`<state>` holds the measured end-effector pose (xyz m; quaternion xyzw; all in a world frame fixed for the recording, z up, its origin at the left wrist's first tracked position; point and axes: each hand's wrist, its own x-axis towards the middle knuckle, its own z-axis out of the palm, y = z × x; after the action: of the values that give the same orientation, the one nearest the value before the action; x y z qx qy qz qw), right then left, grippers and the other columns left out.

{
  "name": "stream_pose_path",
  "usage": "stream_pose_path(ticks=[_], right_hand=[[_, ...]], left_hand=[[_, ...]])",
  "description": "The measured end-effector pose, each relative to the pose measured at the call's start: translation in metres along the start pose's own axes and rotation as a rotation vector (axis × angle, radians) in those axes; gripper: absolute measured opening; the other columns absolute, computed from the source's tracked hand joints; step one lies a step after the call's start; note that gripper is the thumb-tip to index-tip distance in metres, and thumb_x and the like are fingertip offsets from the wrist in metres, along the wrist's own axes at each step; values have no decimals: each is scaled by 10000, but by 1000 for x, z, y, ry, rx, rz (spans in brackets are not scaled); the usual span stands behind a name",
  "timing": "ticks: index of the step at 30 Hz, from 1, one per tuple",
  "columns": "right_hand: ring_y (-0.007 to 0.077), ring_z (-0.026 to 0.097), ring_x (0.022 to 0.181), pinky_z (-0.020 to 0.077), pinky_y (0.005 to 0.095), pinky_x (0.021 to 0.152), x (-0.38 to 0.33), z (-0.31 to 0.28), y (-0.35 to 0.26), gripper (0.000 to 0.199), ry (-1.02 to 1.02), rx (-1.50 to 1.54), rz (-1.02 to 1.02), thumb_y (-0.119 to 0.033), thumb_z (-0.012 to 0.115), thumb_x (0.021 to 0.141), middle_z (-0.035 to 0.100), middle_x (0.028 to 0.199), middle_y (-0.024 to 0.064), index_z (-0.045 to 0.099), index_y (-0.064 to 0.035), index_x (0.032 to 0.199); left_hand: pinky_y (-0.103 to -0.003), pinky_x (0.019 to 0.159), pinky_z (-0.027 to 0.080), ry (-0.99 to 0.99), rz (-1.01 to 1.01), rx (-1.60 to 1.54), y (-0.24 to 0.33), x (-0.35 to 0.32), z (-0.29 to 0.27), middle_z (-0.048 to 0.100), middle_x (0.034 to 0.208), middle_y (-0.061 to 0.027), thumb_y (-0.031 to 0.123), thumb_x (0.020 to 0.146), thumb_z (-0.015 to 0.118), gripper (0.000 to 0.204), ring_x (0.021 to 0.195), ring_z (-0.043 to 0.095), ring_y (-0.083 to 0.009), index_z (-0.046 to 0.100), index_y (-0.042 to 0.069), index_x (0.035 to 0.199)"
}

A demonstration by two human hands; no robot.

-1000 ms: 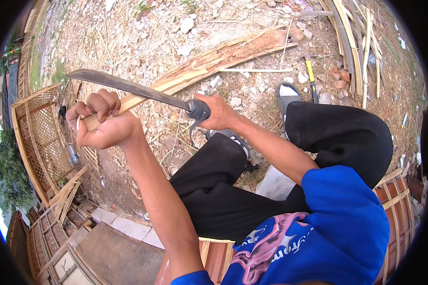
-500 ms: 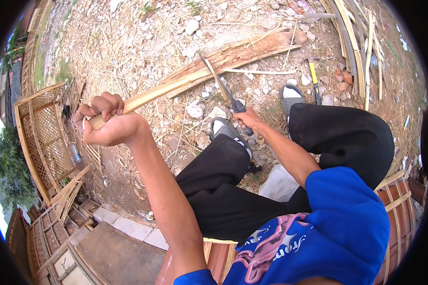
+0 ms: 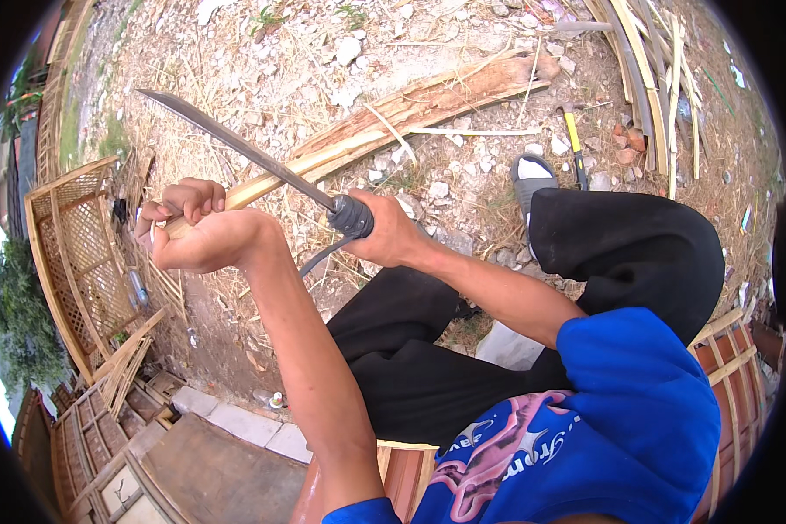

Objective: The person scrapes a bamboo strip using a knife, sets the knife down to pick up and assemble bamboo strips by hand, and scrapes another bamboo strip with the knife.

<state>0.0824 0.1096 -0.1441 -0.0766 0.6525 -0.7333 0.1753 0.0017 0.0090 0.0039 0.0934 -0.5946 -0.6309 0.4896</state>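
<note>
Shows at far left a framed lattice panel (image 3: 70, 231), bent by the lens. Right of that, clamps the left hand (image 3: 205, 227) around the near end of a pale wooden strip (image 3: 251, 187), hiding most of that end inside curled fingers; practically unchanged since half a second ago. Runs the strip out over the near left edge of a split plank (image 3: 437, 96) on the ground. Crosses the strip with a machete (image 3: 244, 153), tip up and leftward, covering a short stretch of wood; cannot tell whether touching or passing above. Pointed over the plank half a second ago, now swung back left. Closes the right hand (image 3: 384, 229), apart from the left, on the machete's dark handle, concealing much of the grip. Dangles a dark strap (image 3: 323, 251) beneath, hard to trace near the left forearm. Blocks the left foot, plain to see half a second ago, behind hand and forearm. Shows a thin sliver (image 3: 393, 135) across the plank's near edge, not there one second ago. Farther right, shows a hammer (image 3: 574, 144), head hard to make out, then a pile of long strips (image 3: 659, 87), cut off at the top.
</note>
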Motion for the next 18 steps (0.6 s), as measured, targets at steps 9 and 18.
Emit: stream_pose_path(ticks=[9, 18], right_hand=[[298, 657, 802, 513, 336, 762, 3, -33, 59, 386, 50, -141, 306, -176, 706, 684, 685, 877, 138, 646, -51, 1045], [148, 549, 658, 467, 330, 655, 7, -28, 72, 280, 71, -49, 99, -147, 705, 673, 615, 724, 70, 611, -29, 909]], left_hand=[[-230, 390, 114, 39, -25, 27, -2, 0, 6, 235, 487, 0, 289, 833, 289, 169, 426, 187, -90, 312, 124, 802], [-234, 385, 126, -9, -38, -22, 0, -7, 15, 239, 495, -6, 320, 821, 304, 207, 424, 204, -101, 321, 114, 806]])
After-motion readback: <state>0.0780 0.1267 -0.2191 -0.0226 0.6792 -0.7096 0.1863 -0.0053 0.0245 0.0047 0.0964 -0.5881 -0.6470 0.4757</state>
